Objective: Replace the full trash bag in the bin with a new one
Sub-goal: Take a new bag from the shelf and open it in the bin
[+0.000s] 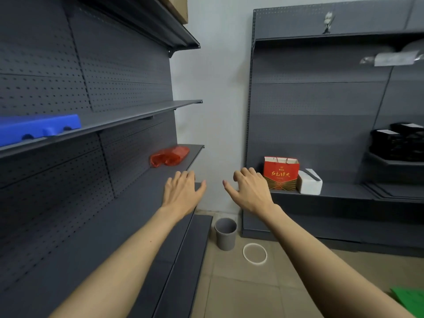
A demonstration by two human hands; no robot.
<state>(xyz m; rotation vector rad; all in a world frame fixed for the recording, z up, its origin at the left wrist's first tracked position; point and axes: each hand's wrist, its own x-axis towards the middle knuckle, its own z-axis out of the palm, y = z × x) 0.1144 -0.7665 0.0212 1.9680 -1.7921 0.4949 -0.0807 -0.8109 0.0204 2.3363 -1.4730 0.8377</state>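
A small grey bin [225, 233] stands on the tiled floor in the corner between two dark shelf units; no bag shows inside it. A white ring [255, 253] lies flat on the floor just right of the bin. A crumpled red plastic bag [169, 156] lies on the left unit's lower shelf. My left hand [182, 191] and my right hand [249, 190] are stretched forward side by side, fingers apart, holding nothing. The left hand is just below and to the right of the red bag, apart from it.
The left shelf unit [128, 120] carries a blue plastic piece [39, 128] on its middle shelf. The right unit [321, 191] holds a red gift bag [281, 172], a white box [309, 183] and black items [399, 143]. A green sheet [410, 299] lies at bottom right.
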